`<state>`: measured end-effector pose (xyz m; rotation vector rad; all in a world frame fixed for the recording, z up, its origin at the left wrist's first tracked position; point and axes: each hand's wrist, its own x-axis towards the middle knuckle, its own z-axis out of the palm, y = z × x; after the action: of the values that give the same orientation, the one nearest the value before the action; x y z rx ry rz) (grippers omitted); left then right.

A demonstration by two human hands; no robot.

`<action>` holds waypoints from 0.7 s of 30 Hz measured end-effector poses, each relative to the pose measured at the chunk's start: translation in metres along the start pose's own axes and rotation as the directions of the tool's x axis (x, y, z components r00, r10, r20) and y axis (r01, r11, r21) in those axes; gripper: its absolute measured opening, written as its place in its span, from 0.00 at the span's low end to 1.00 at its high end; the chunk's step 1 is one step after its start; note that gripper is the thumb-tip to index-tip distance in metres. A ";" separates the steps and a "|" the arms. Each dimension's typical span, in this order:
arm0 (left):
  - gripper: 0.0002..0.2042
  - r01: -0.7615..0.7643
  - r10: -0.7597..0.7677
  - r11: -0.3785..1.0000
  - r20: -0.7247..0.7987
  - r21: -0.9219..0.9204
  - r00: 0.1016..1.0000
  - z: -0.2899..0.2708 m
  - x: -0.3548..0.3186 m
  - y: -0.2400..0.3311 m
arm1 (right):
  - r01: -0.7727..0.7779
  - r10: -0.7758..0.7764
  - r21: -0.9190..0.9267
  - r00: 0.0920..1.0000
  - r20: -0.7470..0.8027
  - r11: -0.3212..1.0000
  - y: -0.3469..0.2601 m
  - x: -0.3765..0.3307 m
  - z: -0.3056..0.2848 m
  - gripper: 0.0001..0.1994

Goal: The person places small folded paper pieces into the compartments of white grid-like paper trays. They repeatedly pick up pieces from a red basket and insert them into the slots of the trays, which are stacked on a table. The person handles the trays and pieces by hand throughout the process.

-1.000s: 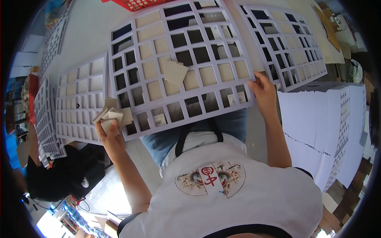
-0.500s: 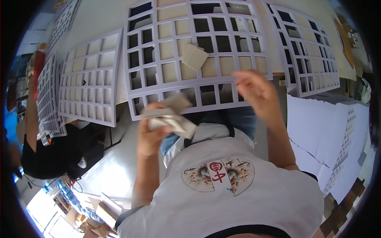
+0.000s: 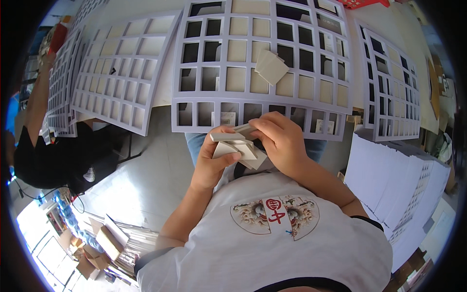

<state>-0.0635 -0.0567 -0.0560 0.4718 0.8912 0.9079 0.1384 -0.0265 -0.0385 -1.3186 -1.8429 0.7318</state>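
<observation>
In front of my body, my left hand [image 3: 214, 163] is closed round a loose, uneven bunch of beige square pieces [image 3: 237, 149], its thumb pressing on their near side. My right hand [image 3: 282, 141] has come up to the same bunch and pinches a beige piece [image 3: 244, 129] at its far edge between thumb and fingers. Beyond both hands lies a large white grid panel [image 3: 262, 97], with some openings backed in beige and others dark. Several loose beige pieces [image 3: 272, 70] lie overlapped on top of its bars.
More white grid panels stand at left [image 3: 146, 97] and right [image 3: 370, 87]. A large white box [image 3: 389, 180] is at the right, below the table. A red basket [image 3: 362, 3] shows at the far edge. Another person's arm [image 3: 38, 104] reaches up at the far left.
My right hand has moved from above the panel's near right side to the bunch and now pinches a piece. The whole view has shifted, and my left hand still holds the bunch.
</observation>
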 end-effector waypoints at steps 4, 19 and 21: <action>0.27 -0.091 0.090 0.996 -0.068 -0.017 0.994 -0.007 -0.009 0.000 | 0.020 -0.013 0.150 0.999 -0.048 0.988 0.007 0.015 0.015 0.09; 0.25 -0.033 0.034 0.999 -0.082 0.021 0.996 -0.062 -0.018 -0.010 | 0.125 -0.068 -0.153 0.940 0.334 0.980 0.002 0.069 0.038 0.05; 0.25 -0.070 0.069 0.998 -0.055 -0.012 0.996 -0.061 -0.011 -0.014 | 0.163 -0.071 -0.223 0.927 0.369 0.961 0.001 0.066 0.038 0.06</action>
<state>-0.1103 -0.0739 -0.0948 0.4698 0.9222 0.9937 0.0947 0.0351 -0.0447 -1.2757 -2.3525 0.7293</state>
